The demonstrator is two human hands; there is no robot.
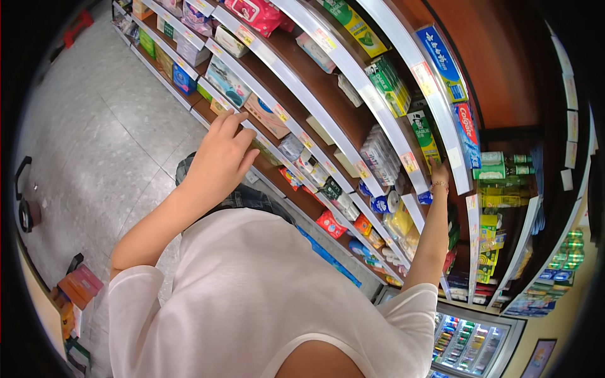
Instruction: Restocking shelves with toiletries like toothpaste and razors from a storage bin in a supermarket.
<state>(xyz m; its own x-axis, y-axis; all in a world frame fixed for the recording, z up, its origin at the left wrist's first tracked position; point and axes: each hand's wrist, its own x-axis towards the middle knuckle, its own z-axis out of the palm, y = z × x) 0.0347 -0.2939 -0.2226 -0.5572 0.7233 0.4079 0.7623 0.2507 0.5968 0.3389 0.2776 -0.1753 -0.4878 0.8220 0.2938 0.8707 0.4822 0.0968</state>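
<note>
My right hand [439, 174] reaches into an upper shelf. Its fingers meet the lower end of a green and yellow Darlie toothpaste box [424, 134]; part of the hand is hidden, so I cannot tell whether it grips the box. Just left of it, on the same level, more Darlie boxes [387, 87] stand in a row. Above, a blue toothpaste box [439, 61] and a Colgate box [467, 134] lie on the top shelf. My left hand [229, 146] hangs in front of the lower shelves, fingers loosely bent and apart, holding nothing.
White shelf edges [326, 61] with price tags run across the view. Clear plastic packs [379, 153] and soft packs [250, 14] fill other levels. Bottles [503, 165] stand at the right. A lit drinks fridge [468, 340] is at lower right. Grey tiled floor [104, 118] lies left.
</note>
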